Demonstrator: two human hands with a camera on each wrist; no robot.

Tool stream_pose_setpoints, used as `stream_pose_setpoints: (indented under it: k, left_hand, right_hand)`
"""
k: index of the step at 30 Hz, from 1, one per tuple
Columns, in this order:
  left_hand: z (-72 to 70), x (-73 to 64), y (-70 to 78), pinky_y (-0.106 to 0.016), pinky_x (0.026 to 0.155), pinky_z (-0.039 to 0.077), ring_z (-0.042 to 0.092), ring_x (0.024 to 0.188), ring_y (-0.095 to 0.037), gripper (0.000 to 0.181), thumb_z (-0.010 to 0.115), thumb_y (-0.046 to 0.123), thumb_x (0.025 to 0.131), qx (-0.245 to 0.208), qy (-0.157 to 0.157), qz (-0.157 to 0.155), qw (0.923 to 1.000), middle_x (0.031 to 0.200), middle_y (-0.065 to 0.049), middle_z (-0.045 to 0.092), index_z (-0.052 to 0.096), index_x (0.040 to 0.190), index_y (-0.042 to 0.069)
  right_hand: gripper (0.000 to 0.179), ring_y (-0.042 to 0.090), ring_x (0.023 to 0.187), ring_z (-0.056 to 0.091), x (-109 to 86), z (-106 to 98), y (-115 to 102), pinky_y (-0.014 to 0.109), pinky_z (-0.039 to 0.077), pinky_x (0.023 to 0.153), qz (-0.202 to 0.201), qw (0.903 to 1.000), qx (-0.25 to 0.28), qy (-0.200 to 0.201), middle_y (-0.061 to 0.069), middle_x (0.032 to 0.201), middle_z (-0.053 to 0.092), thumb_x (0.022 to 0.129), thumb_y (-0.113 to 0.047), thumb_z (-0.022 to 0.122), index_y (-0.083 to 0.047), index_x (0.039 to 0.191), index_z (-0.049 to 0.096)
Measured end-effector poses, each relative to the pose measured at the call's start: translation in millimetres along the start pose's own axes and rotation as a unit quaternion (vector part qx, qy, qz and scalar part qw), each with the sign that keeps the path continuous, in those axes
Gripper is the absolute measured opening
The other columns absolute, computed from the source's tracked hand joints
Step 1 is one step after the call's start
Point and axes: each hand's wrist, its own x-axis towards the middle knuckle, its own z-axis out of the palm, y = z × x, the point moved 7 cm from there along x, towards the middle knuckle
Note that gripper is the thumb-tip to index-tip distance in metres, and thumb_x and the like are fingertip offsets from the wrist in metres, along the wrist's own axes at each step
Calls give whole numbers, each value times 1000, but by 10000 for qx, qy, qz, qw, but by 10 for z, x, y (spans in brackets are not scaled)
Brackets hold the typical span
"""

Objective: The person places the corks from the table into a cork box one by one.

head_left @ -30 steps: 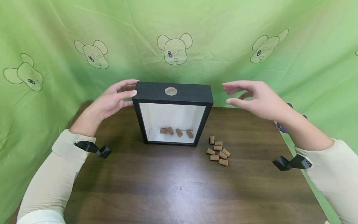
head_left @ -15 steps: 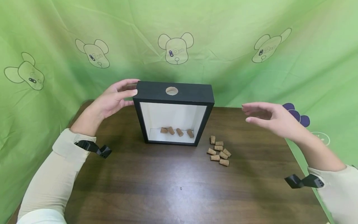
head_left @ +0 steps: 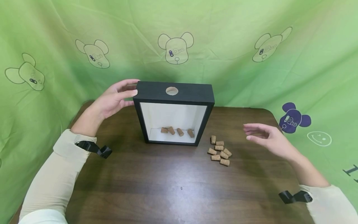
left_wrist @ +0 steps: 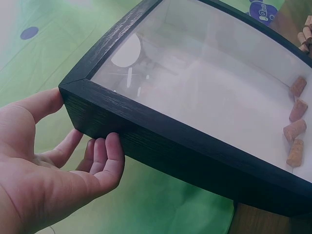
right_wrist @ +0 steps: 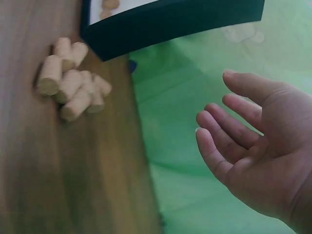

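Note:
A black shadow box stands upright on the table, with a clear front, white inside and a round hole in its top. Several corks lie on its floor. My left hand holds the box at its upper left corner; in the left wrist view its thumb and fingers meet the black side. To the right of the box, several loose corks lie in a cluster on the table. My right hand hovers to the right of them, fingers loosely bent, palm holding nothing.
Beneath everything is a dark brown wooden table. Behind and around it hangs a green cloth printed with bear heads. A small black camera is worn on each sleeve.
My right hand has moved from beside the box's top right corner, rightward and then down toward table level. The left hand keeps its hold, and box and corks stay in place.

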Motion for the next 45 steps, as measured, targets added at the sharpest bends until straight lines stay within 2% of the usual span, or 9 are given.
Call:
stream_pose_setpoints:
  k: [4, 9, 11, 15, 18, 26, 33, 39, 45]
  left_hand:
    - [3, 3, 8, -28, 94, 51, 54, 117, -19, 57, 57, 8, 102, -3, -12, 28, 10000, 145, -10, 40, 37, 155, 6]
    - [8, 8, 1, -28, 94, 52, 55, 117, -19, 57, 58, 7, 102, -35, -6, 10, 10000, 145, -12, 40, 37, 155, 5]
    - [11, 10, -7, -29, 94, 52, 55, 116, -19, 57, 59, 8, 102, -54, -6, -4, 10000, 144, -11, 41, 37, 155, 5]
    - [8, 12, -17, -29, 94, 52, 57, 115, -18, 57, 59, 7, 102, -94, 2, 11, 10000, 142, -10, 43, 37, 154, 5]
    - [5, 12, -19, -29, 94, 52, 56, 115, -18, 57, 58, 7, 102, -108, 2, 32, 9999, 142, -10, 42, 37, 155, 4]
    - [-2, 8, -9, -28, 94, 52, 54, 117, -19, 57, 57, 7, 102, -68, 12, 34, 10000, 143, -11, 41, 36, 155, 5]
    - [4, 12, -6, -28, 94, 51, 55, 117, -18, 57, 57, 7, 103, -31, 4, 41, 10000, 146, -11, 39, 36, 155, 5]
    - [2, 24, -13, -29, 94, 52, 56, 115, -18, 57, 57, 7, 103, -45, -6, 72, 10000, 147, -12, 39, 36, 155, 5]
    - [-3, 17, -21, -29, 93, 52, 58, 112, -17, 56, 57, 7, 103, -86, -3, 80, 9999, 142, -10, 42, 36, 155, 4]
  right_hand:
    - [42, 1, 103, 68, -72, 81, 187, 17, 55, 83, 65, 9999, 124, 43, -18, 115, 69, 94, 3, 69, 9, 134, 58]
    - [45, 4, 103, 68, -125, 223, 393, 16, 55, 84, 222, 9994, 214, -127, -16, 115, 69, 94, 1, 70, 14, 134, 54]
    - [47, 6, 103, 68, -141, 290, 474, 17, 56, 83, 318, 9989, 240, -235, -6, 117, 71, 94, 0, 70, 15, 135, 53]
    - [47, 9, 103, 69, -162, 413, 615, 19, 56, 83, 479, 9978, 250, -372, 23, 121, 67, 94, -2, 71, 14, 135, 54]
    - [47, 10, 102, 69, -177, 493, 698, 19, 57, 82, 563, 9971, 271, -439, 32, 122, 64, 93, -3, 72, 13, 134, 55]
    - [42, 8, 99, 67, -163, 642, 788, 20, 57, 77, 358, 9983, -29, -469, 28, 118, 67, 90, 1, 74, 11, 128, 61]
    - [39, 20, 94, 68, -109, 731, 758, 22, 57, 78, 313, 9977, -363, -471, 22, 114, 70, 89, 0, 75, 9, 126, 65]
    - [39, 14, 96, 64, -67, 793, 733, 24, 56, 79, 374, 9960, -610, -533, 17, 115, 70, 89, -3, 76, 4, 126, 67]
    - [39, 15, 96, 61, -47, 828, 717, 24, 54, 77, 348, 9955, -688, -559, 15, 116, 69, 88, -4, 77, 0, 126, 68]
